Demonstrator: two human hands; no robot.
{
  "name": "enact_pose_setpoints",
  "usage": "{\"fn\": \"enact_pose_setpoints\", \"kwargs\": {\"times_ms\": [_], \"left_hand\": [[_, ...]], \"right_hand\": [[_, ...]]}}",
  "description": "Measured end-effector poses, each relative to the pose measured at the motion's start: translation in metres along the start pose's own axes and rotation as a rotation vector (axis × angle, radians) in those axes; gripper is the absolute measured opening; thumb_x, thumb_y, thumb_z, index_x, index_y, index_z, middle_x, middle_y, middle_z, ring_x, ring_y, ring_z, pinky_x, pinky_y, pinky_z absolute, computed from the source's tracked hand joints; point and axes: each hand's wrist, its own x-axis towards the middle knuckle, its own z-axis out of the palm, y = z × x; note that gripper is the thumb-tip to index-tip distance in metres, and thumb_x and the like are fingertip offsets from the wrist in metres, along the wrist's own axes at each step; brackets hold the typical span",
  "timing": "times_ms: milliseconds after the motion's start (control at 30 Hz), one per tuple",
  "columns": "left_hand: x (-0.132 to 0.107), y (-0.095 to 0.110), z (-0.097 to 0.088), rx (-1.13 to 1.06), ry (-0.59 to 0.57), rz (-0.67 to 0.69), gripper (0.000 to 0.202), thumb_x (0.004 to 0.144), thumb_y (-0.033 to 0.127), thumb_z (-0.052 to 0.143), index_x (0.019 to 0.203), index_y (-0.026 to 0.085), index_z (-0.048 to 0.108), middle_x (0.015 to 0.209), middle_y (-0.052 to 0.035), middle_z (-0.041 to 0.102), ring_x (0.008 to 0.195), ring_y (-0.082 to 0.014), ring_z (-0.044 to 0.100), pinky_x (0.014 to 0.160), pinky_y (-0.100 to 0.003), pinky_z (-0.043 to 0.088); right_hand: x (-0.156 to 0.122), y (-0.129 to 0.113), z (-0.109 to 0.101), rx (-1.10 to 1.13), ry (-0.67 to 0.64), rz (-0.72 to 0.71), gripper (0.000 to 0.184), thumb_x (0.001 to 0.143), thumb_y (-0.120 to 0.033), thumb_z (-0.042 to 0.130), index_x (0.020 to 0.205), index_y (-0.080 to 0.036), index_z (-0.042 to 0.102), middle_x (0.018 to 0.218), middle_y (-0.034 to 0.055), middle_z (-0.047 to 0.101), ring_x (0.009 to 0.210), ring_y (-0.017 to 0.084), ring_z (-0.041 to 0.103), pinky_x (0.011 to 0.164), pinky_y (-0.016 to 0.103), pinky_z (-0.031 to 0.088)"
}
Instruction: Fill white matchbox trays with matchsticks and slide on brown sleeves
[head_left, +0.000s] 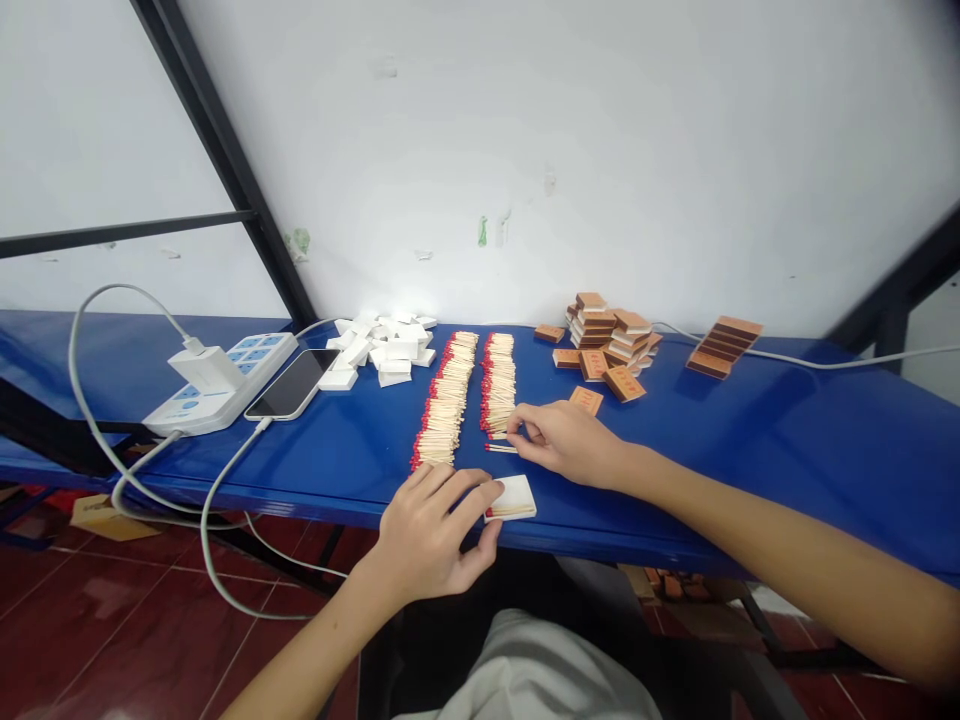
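Observation:
My left hand [442, 530] grips the left end of a small white matchbox tray [517, 492] at the table's front edge. A few red-tipped matchsticks lie inside along its near side. Just behind it, my right hand [566, 440] has thumb and forefinger pinched on the plain ends of matchsticks [501, 449], at the near end of the right row of matchsticks [498, 380]. How many are in the pinch is hard to see. A longer row of matchsticks [448, 395] lies to the left, its red heads pointing left, and its near end almost meets my left fingers.
White empty trays [386, 345] are heaped at the back left, beside a phone [292, 385] and a power strip [225, 385] with cables. Orange-brown matchboxes [600, 325] are piled at the back right. A block of matchbox sleeves [725, 347] stands farther right, near a cable.

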Motion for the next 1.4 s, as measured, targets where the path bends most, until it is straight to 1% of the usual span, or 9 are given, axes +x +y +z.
{"fn": "enact_pose_setpoints", "kwargs": {"times_ms": [133, 267, 467, 600, 767, 933, 1133, 1267, 1400], "left_hand": [[0.0002, 0.0002, 0.0003, -0.001, 0.002, 0.001, 0.025, 0.083, 0.021, 0.062, 0.108, 0.018, 0.063, 0.102, -0.0058, 0.072, 0.082, -0.021, 0.061, 0.072, -0.036, 0.047], [0.0003, 0.0002, 0.0006, -0.003, -0.001, 0.0, 0.025, 0.084, 0.021, 0.061, 0.108, 0.019, 0.063, 0.102, -0.0059, 0.072, 0.082, -0.021, 0.06, 0.072, -0.036, 0.047], [-0.0004, -0.0003, 0.0011, 0.0, 0.0, 0.0, 0.024, 0.083, 0.02, 0.062, 0.107, 0.018, 0.063, 0.102, -0.0058, 0.072, 0.082, -0.0213, 0.06, 0.072, -0.036, 0.046], [-0.0011, -0.0005, 0.0014, 0.003, 0.002, 0.005, 0.025, 0.083, 0.021, 0.062, 0.107, 0.018, 0.064, 0.102, -0.0055, 0.072, 0.081, -0.0217, 0.06, 0.072, -0.037, 0.046], [-0.0014, -0.0007, 0.0012, 0.003, 0.008, 0.004, 0.025, 0.082, 0.02, 0.063, 0.107, 0.019, 0.063, 0.102, -0.0056, 0.072, 0.081, -0.0219, 0.06, 0.072, -0.036, 0.046], [-0.0015, -0.0008, 0.0012, 0.007, 0.001, 0.005, 0.025, 0.083, 0.021, 0.062, 0.108, 0.019, 0.063, 0.102, -0.0059, 0.072, 0.081, -0.0221, 0.06, 0.072, -0.036, 0.046], [-0.002, -0.0011, 0.0017, 0.01, 0.007, 0.008, 0.025, 0.083, 0.021, 0.063, 0.108, 0.019, 0.063, 0.102, -0.0061, 0.072, 0.081, -0.0223, 0.061, 0.073, -0.036, 0.046], [-0.0028, -0.0018, 0.0026, 0.01, 0.006, 0.006, 0.025, 0.082, 0.021, 0.063, 0.108, 0.019, 0.063, 0.102, -0.0061, 0.072, 0.082, -0.0225, 0.06, 0.073, -0.037, 0.046], [-0.0033, -0.0022, 0.0031, 0.008, -0.002, 0.005, 0.026, 0.083, 0.021, 0.063, 0.108, 0.019, 0.064, 0.103, -0.0058, 0.072, 0.082, -0.0222, 0.06, 0.073, -0.037, 0.046]], "right_hand": [[0.0002, -0.0053, 0.0031, 0.019, 0.012, 0.013, 0.004, 0.089, -0.02, 0.059, 0.089, -0.02, 0.063, 0.06, -0.0049, 0.057, 0.052, 0.011, 0.047, 0.056, 0.024, 0.026], [-0.0006, -0.0059, 0.0034, 0.018, 0.006, 0.016, 0.005, 0.089, -0.021, 0.059, 0.09, -0.02, 0.064, 0.06, -0.0041, 0.058, 0.053, 0.011, 0.049, 0.057, 0.024, 0.027], [-0.0023, -0.008, 0.0006, 0.013, -0.017, 0.001, 0.017, 0.092, -0.024, 0.057, 0.103, -0.02, 0.068, 0.061, -0.0036, 0.059, 0.053, 0.012, 0.049, 0.057, 0.025, 0.028], [-0.0022, -0.0091, 0.0019, 0.014, -0.009, -0.018, 0.013, 0.091, -0.023, 0.058, 0.095, -0.021, 0.07, 0.062, -0.0034, 0.06, 0.054, 0.011, 0.049, 0.058, 0.024, 0.029], [-0.0026, -0.0095, 0.0037, 0.013, -0.005, -0.018, 0.013, 0.092, -0.027, 0.06, 0.097, -0.021, 0.07, 0.062, -0.0031, 0.061, 0.055, 0.011, 0.05, 0.058, 0.023, 0.028], [-0.0048, -0.0081, 0.0061, 0.006, 0.013, -0.051, 0.014, 0.093, -0.029, 0.06, 0.092, -0.021, 0.071, 0.059, -0.0034, 0.059, 0.053, 0.01, 0.049, 0.057, 0.023, 0.027], [-0.0088, -0.0091, 0.0056, 0.016, 0.037, -0.065, 0.013, 0.091, -0.028, 0.062, 0.086, -0.021, 0.072, 0.059, -0.0034, 0.058, 0.053, 0.01, 0.048, 0.057, 0.023, 0.028], [-0.0097, -0.0088, 0.0057, 0.031, 0.055, -0.076, 0.012, 0.091, -0.028, 0.062, 0.088, -0.021, 0.072, 0.059, -0.0038, 0.058, 0.053, 0.009, 0.047, 0.057, 0.023, 0.029], [-0.0092, -0.0088, 0.0035, 0.065, 0.053, -0.101, 0.013, 0.092, -0.025, 0.061, 0.087, -0.021, 0.072, 0.062, -0.0031, 0.062, 0.054, 0.009, 0.049, 0.057, 0.022, 0.03]]}}
